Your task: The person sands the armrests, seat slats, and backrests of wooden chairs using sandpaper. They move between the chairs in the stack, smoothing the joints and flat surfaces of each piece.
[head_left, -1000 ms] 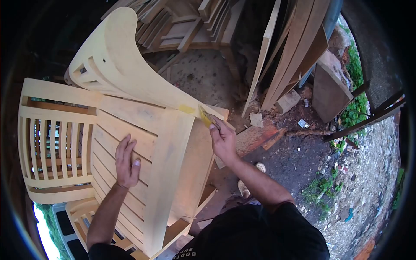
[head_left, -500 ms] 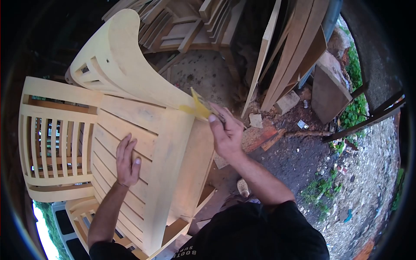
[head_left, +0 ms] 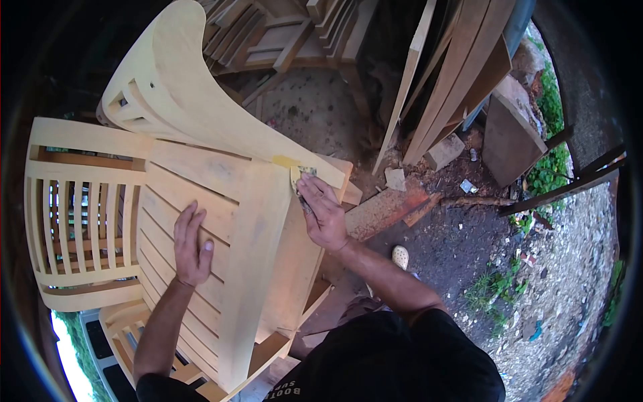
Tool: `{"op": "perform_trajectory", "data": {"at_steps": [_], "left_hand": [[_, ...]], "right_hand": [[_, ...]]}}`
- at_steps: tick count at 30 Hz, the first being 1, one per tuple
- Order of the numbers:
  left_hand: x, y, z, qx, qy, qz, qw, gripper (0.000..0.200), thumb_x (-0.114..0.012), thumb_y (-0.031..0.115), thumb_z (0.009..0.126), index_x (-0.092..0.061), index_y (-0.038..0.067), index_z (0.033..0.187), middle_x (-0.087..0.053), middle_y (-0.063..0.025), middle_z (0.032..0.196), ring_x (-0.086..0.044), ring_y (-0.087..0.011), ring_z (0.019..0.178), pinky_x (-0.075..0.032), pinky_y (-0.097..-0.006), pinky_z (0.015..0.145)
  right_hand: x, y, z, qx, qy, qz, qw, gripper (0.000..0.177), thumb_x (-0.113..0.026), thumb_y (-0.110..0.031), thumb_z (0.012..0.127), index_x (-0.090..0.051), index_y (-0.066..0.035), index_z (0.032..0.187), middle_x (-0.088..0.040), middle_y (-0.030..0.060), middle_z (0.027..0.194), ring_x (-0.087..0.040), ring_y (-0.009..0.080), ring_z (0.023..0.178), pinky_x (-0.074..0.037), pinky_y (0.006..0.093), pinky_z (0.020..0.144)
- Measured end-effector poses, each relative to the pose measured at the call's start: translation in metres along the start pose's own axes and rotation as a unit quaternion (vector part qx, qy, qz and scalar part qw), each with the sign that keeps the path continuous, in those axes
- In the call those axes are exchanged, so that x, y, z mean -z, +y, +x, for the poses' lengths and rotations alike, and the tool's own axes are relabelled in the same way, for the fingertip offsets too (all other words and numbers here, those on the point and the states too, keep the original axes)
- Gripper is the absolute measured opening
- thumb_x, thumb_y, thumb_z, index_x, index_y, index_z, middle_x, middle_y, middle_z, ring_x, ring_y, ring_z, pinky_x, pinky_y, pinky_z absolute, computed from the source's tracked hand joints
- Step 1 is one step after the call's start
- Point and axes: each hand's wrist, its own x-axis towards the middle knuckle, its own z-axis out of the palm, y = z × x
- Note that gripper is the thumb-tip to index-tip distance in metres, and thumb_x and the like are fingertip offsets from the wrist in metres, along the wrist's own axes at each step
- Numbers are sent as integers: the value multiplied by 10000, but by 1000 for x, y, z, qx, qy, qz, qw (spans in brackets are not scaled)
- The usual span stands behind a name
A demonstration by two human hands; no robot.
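A pale wooden bench (head_left: 258, 268) with a slatted seat fills the left and middle of the view. My left hand (head_left: 192, 251) lies flat on the seat slats, fingers stretched out and holding nothing. In my right hand (head_left: 325, 218) is a putty knife (head_left: 295, 181), its blade smeared with yellow and partly hidden by my fingers. The blade is at the corner where the curved armrest panel (head_left: 194, 87) meets the seat's front rail. Just above the blade, a wet-looking yellow filler patch (head_left: 287, 161) marks the lower end of that panel.
Wooden boards (head_left: 449, 87) lean upright beyond the bench, with stacked chair frames (head_left: 281, 43) at the back. Bricks, offcuts and a stone slab (head_left: 512, 137) lie on the dirt ground to the right. A clog (head_left: 400, 257) shows below my right arm.
My right hand has moved down and left with the putty knife, from the armrest's lower end to the rail corner. The yellow patch is now uncovered. My left hand stays on the slats.
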Motion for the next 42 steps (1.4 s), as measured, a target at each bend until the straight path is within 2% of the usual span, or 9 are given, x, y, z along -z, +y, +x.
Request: {"op": "perform_trajectory", "data": {"at_steps": [6, 9, 17, 22, 25, 28, 32, 36, 42], "left_hand": [[0, 0, 0, -2, 0, 3, 1000, 538, -526, 253, 971, -517, -75, 1396, -453, -310, 1509, -453, -477, 1366, -335, -530, 1162], [-1, 0, -2, 2, 2, -3, 1000, 529, -530, 244, 964, -527, -66, 1393, -460, -305, 1506, -459, -475, 1364, -342, -525, 1159], [8, -2, -7, 12, 16, 11, 1000, 548, -595, 218, 910, -548, -27, 1397, -483, -267, 1499, -458, -452, 1377, -353, -507, 1166], [10, -4, -13, 26, 14, 10, 1000, 573, -620, 239, 912, -529, 7, 1429, -469, -243, 1521, -441, -431, 1401, -336, -497, 1186], [3, -13, -18, 61, 33, 22, 997, 606, -626, 270, 936, -486, 25, 1472, -421, -235, 1561, -392, -428, 1439, -312, -493, 1207], [-3, -18, -26, 118, 14, 24, 993, 673, -580, 355, 998, -375, 44, 1558, -287, -228, 1648, -258, -413, 1524, -236, -480, 1257], [-7, -18, -22, 234, -54, 35, 970, 766, -375, 549, 1064, -204, 70, 1638, -85, -210, 1718, -62, -377, 1593, -81, -446, 1302], [-16, 3, -16, 295, -61, 22, 953, 895, -294, 650, 1046, -141, -7, 1634, -40, -238, 1715, -10, -343, 1603, -6, -445, 1303], [-23, 34, -51, 175, -44, -20, 983, 917, -268, 679, 1038, -162, -9, 1633, -60, -241, 1713, 0, -364, 1599, 1, -458, 1301]], "right_hand": [[25, 22, -21, -42, 2, 46, 998, 406, -581, 62, 951, -644, 2, 1348, -686, 210, 1294, -658, 342, 1217, -512, 389, 1040], [27, 23, -22, -270, 39, 65, 960, 322, -565, -38, 1018, -652, 13, 1324, -700, 190, 1261, -674, 249, 1166, -520, 342, 996], [10, -42, 34, -243, 39, 76, 966, 336, -582, -139, 1009, -654, 42, 1282, -718, 240, 1099, -723, 338, 1039, -550, 391, 927], [32, -66, 74, -249, 17, 232, 940, 249, -599, -88, 1010, -679, 33, 1213, -725, 19, 1013, -629, 75, 909, -502, 240, 829], [51, -84, 95, -220, 85, 316, 919, 240, -612, -97, 999, -671, 30, 1194, -724, 33, 1051, -634, 89, 942, -494, 249, 867], [76, -91, 93, -232, 9, 286, 930, 298, -626, -94, 995, -640, 57, 1252, -714, 62, 1138, -644, 121, 1034, -494, 271, 951], [80, -97, 83, -263, -72, 308, 911, 299, -627, -32, 905, -655, 45, 1192, -721, 90, 1137, -673, 172, 1039, -505, 317, 968], [64, -124, 89, -269, -87, 360, 889, 343, -633, -56, 868, -656, 51, 1192, -719, 102, 1119, -677, 204, 1033, -506, 337, 977], [28, -156, 85, -238, -115, 350, 899, 351, -649, -110, 877, -631, 44, 1192, -670, 114, 1167, -632, 230, 1097, -477, 371, 1017]]}}
